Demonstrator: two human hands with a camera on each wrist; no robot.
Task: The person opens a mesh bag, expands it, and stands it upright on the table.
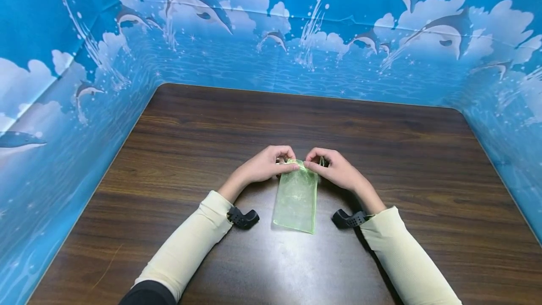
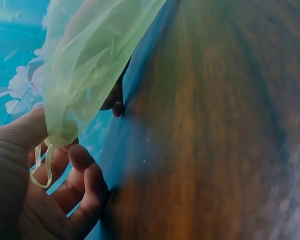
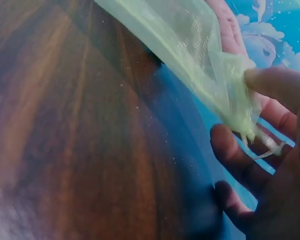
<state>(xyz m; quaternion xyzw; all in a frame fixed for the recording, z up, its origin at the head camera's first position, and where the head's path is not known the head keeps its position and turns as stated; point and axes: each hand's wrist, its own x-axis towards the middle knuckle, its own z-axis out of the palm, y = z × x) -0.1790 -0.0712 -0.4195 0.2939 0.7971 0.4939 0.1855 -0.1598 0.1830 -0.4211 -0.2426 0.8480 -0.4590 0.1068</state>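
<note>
1. A sheer green pouch [image 1: 294, 201] is held about midway between the left and right edges of a dark wood worktop [image 1: 190, 131], its gathered top toward the far edge. Whether its lower end touches the wood is hard to tell.

2. The left hand [image 1: 271, 164] pinches the pouch's upper left corner between thumb and fingers; a pale left cord loop [image 2: 49, 167] dangles beside those fingers.

3. The right hand [image 1: 334, 167] pinches the upper right corner the same way, with a thin right cord loop [image 3: 264, 154] hanging at its fingers.

4. The step appears to be working the pouch's mouth. To do it well, both pinches should probably stay level and close to the gathers, with any pull shared evenly between the sides.

5. The fabric looks thin and slippery, so a light, firm pinch seems best; a fingertip could snag a loop or bunch one side.

6. The far edge lies well beyond the hands, between two rounded corners, with a dolphin-printed sheet [image 1: 211, 69] rising behind it.

7. Broad wood reaches toward the left and right edges, giving elbow room outward. The near edge is out of view.
</note>
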